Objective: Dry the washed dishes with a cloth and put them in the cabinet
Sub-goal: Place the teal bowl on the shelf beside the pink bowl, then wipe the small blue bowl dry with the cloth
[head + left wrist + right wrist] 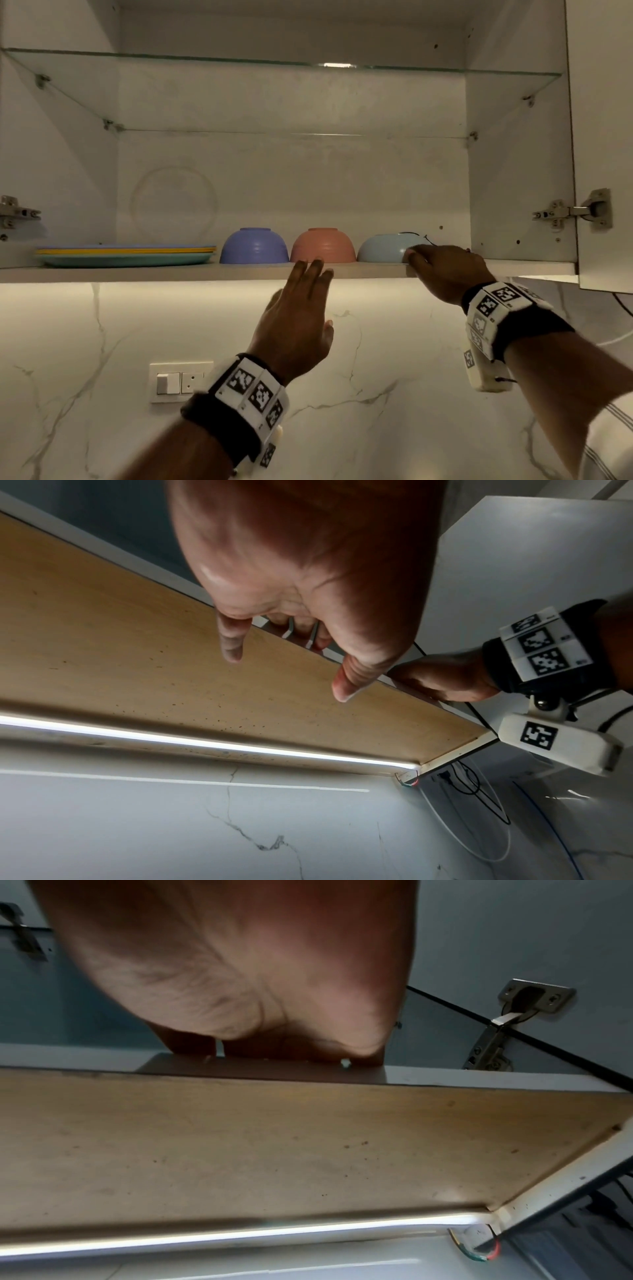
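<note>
On the open cabinet's bottom shelf, three bowls stand upside down in a row: purple, pink and light blue. A stack of flat plates lies to their left. My right hand reaches over the shelf edge, its fingers curled on the right side of the light blue bowl. My left hand is raised below the shelf edge in front of the pink bowl, fingers straight and holding nothing. In the right wrist view the shelf hides the fingertips of my right hand.
A glass shelf spans the cabinet above. The right door hangs open on its hinge. Below are a marble wall, a light strip and a switch plate. White striped fabric shows at the lower right.
</note>
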`<state>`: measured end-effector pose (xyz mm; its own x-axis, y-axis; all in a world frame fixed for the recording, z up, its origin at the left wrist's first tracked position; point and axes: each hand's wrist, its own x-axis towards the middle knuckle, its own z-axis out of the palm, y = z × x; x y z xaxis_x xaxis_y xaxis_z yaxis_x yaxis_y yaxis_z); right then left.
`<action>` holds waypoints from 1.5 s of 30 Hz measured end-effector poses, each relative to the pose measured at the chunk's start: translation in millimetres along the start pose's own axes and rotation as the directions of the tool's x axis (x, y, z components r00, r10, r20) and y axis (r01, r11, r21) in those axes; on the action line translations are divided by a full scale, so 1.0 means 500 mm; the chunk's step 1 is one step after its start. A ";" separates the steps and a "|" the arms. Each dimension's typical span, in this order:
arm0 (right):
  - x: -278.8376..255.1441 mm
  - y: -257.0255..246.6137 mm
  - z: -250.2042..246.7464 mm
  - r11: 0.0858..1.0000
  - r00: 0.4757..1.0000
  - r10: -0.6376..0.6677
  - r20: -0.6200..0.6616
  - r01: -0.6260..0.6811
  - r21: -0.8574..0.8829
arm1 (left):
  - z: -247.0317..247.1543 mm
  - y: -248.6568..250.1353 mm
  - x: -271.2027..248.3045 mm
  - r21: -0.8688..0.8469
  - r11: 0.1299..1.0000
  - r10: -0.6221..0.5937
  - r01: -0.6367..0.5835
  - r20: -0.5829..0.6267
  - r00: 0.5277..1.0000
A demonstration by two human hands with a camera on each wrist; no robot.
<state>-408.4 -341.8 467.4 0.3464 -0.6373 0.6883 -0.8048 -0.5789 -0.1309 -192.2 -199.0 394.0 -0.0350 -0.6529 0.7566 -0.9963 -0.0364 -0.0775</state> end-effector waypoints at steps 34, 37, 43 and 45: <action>-0.600 0.299 0.628 0.890 0.565 0.340 0.752 -0.451 -0.063 | 0.573 0.207 -0.578 -0.094 0.821 -0.207 0.562 0.870 0.448; -0.578 0.320 0.667 0.911 0.549 0.323 0.771 -0.401 -0.096 | 0.593 0.210 -0.576 -0.120 0.804 -0.211 0.582 0.858 0.469; -0.565 0.314 0.693 0.929 0.515 0.244 0.822 -0.367 -0.046 | 0.621 0.205 -0.572 -0.181 0.771 -0.213 0.611 0.830 0.515; -0.570 0.294 0.681 0.936 0.527 0.197 0.827 -0.353 0.001 | 0.627 0.203 -0.565 -0.199 0.768 -0.206 0.609 0.823 0.530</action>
<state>-461.1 -418.4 8.9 0.4220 -0.8706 -0.2530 -0.8746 -0.3174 -0.3666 -258.9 -255.4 -31.3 0.2513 -0.9608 -0.1172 -0.8021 -0.2745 0.5303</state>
